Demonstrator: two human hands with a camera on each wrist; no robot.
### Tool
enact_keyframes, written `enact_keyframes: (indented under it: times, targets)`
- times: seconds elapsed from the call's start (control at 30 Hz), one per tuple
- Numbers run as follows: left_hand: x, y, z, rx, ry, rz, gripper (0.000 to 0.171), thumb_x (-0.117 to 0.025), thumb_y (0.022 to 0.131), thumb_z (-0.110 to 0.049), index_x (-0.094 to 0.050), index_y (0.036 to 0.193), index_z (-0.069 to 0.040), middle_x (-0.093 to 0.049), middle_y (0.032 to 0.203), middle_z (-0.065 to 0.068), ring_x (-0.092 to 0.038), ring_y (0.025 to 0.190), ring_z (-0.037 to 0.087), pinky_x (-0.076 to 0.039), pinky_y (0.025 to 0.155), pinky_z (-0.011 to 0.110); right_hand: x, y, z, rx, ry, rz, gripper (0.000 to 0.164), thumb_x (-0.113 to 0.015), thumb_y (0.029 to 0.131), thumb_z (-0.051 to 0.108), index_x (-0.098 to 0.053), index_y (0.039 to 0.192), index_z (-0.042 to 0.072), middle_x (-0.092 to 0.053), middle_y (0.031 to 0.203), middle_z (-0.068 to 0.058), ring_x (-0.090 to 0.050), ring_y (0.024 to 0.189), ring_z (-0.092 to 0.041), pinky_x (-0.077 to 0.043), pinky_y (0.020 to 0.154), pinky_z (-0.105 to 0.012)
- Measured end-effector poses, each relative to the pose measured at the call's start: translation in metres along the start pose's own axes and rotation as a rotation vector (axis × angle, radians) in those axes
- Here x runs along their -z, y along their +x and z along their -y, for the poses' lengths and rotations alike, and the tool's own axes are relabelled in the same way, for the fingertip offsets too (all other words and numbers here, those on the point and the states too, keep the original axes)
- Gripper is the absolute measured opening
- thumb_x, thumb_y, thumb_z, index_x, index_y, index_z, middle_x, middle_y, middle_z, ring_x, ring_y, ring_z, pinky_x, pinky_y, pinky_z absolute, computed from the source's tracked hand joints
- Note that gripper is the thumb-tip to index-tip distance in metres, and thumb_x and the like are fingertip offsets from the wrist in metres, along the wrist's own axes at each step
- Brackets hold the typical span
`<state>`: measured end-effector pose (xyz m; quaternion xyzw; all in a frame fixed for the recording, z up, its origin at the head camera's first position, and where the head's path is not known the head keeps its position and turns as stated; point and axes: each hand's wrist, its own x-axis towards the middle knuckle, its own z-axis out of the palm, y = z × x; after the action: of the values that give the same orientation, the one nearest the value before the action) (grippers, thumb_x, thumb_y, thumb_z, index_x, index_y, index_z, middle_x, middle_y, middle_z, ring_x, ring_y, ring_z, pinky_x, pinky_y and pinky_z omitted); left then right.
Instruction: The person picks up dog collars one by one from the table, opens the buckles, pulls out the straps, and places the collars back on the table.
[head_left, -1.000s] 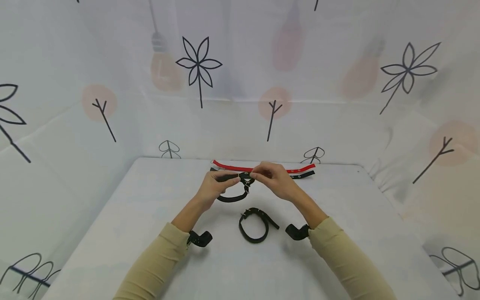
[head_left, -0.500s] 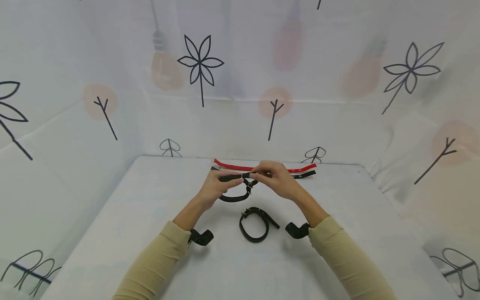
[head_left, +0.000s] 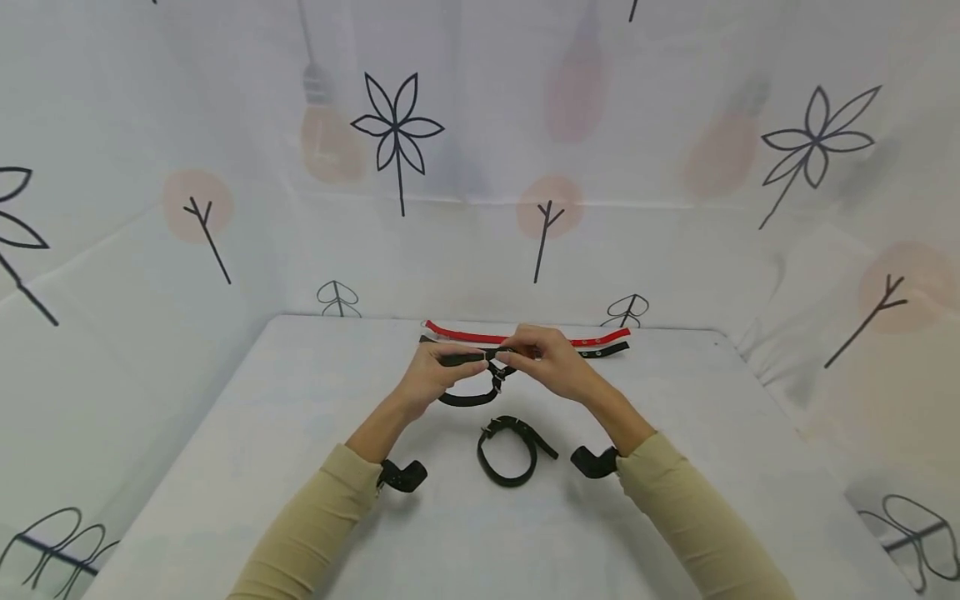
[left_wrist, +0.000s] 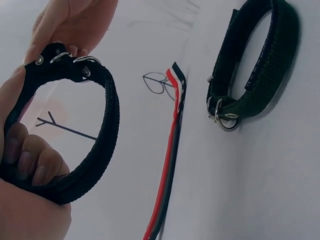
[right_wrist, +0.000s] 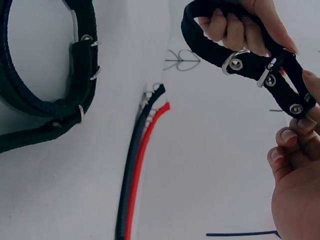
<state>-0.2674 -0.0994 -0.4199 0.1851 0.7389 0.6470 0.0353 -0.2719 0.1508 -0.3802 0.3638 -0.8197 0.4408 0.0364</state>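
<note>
Raised above the table's far half, a black collar with a metal buckle, a ring and eyelets is looped between both hands. My left hand grips its band, with several fingers curled through the loop in the left wrist view. My right hand pinches the eyelet end of the strap between thumb and fingers, just past the buckle. In the right wrist view the strap runs through the buckle and bends back beside it. Below the hands, a second dark collar, buckled into a loop with its tail sticking out, lies on the table.
Along the far edge of the white table lie a red strap and a black strap, both stretched out flat, side by side behind the hands. A patterned white cloth hangs at the back and sides.
The left hand has shifted slightly right, closer to the right hand. The strap end between the fingers has turned, and its eyelet no longer shows in the head view. The second collar stays put.
</note>
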Motion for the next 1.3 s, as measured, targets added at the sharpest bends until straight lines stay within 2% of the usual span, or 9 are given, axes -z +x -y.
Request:
enact_keyframes:
  times: [0.17,0.37,0.5,0.67,0.73,0.87,1.03,1.17,1.3]
  targets:
    - [0.0,0.001,0.001,0.01,-0.005,0.011,0.028,-0.083,0.089,-0.028,-0.08,0.113,-0.014,-0.075,0.111,-0.001,-0.062,0.093,0.017,-0.043,0.069,0.033,0.001,-0.002,-0.003,0.002,-0.006,-0.011,0.011,-0.071,0.099,0.018,-0.078,0.105,0.013,-0.055,0.082,0.0,-0.051,0.076,-0.02,-0.042,0.068,-0.03]
    - [0.002,-0.001,0.002,0.035,0.005,-0.014,0.031,-0.081,0.09,-0.024,-0.078,0.116,-0.008,-0.074,0.109,-0.002,-0.061,0.091,0.016,-0.043,0.07,0.034,0.009,-0.008,-0.009,-0.027,0.008,-0.048,0.012,-0.07,0.099,0.012,-0.077,0.107,0.008,-0.056,0.083,-0.003,-0.049,0.074,-0.022,-0.039,0.064,-0.029]
    - [0.002,0.001,0.005,0.026,-0.001,0.003,0.035,-0.081,0.09,-0.025,-0.076,0.118,-0.005,-0.075,0.106,-0.002,-0.059,0.089,0.016,-0.042,0.068,0.033,0.011,-0.009,-0.008,-0.058,0.009,-0.042,0.016,-0.069,0.1,0.017,-0.076,0.11,0.005,-0.059,0.087,-0.003,-0.051,0.075,-0.023,-0.041,0.064,-0.03]
    - [0.001,0.002,0.005,0.026,-0.008,-0.006,0.033,-0.08,0.091,-0.029,-0.078,0.117,-0.009,-0.075,0.111,-0.002,-0.062,0.095,0.018,-0.042,0.069,0.034,0.013,-0.008,-0.009,-0.122,-0.015,-0.061,0.019,-0.066,0.103,0.025,-0.073,0.108,0.008,-0.067,0.094,-0.001,-0.06,0.083,-0.023,-0.048,0.071,-0.036]
    - [0.001,0.001,0.006,0.037,-0.008,-0.018,0.031,-0.08,0.091,-0.029,-0.079,0.116,-0.011,-0.074,0.115,-0.001,-0.063,0.1,0.019,-0.044,0.072,0.036,0.012,-0.009,-0.01,-0.139,-0.003,-0.073,0.018,-0.064,0.103,0.023,-0.072,0.109,0.008,-0.07,0.096,-0.003,-0.062,0.085,-0.025,-0.05,0.074,-0.039]
    - [0.001,0.001,0.007,0.037,-0.041,-0.04,0.03,-0.079,0.092,-0.028,-0.078,0.117,-0.011,-0.071,0.116,-0.001,-0.059,0.091,0.017,-0.044,0.071,0.032,0.011,-0.012,-0.01,-0.16,0.094,-0.113,0.016,-0.064,0.103,0.019,-0.072,0.11,0.007,-0.072,0.097,-0.01,-0.063,0.089,-0.026,-0.052,0.082,-0.04]
    - [0.001,0.001,0.007,0.017,-0.091,-0.044,0.032,-0.076,0.095,-0.027,-0.074,0.121,-0.008,-0.059,0.094,-0.001,-0.043,0.067,0.015,-0.036,0.058,0.025,0.008,-0.011,-0.009,-0.198,0.264,-0.192,0.023,-0.064,0.103,0.024,-0.071,0.109,0.003,-0.068,0.091,-0.015,-0.062,0.09,-0.027,-0.052,0.085,-0.035]
    - [0.001,0.001,0.006,0.002,-0.07,-0.031,0.028,-0.071,0.099,-0.028,-0.07,0.121,-0.01,-0.048,0.079,0.0,-0.041,0.063,0.014,-0.035,0.057,0.026,0.004,-0.011,-0.011,-0.21,0.408,-0.237,0.031,-0.063,0.104,0.024,-0.069,0.118,-0.003,-0.07,0.097,-0.011,-0.064,0.092,-0.024,-0.054,0.087,-0.031]
    - [0.001,0.001,0.006,-0.027,-0.01,0.008,0.024,-0.064,0.104,-0.026,-0.065,0.122,-0.011,-0.047,0.078,0.001,-0.043,0.065,0.015,-0.038,0.062,0.027,0.002,-0.011,-0.01,-0.198,0.576,-0.267,0.033,-0.061,0.105,0.02,-0.063,0.125,-0.006,-0.071,0.103,-0.01,-0.066,0.094,-0.023,-0.054,0.09,-0.031]
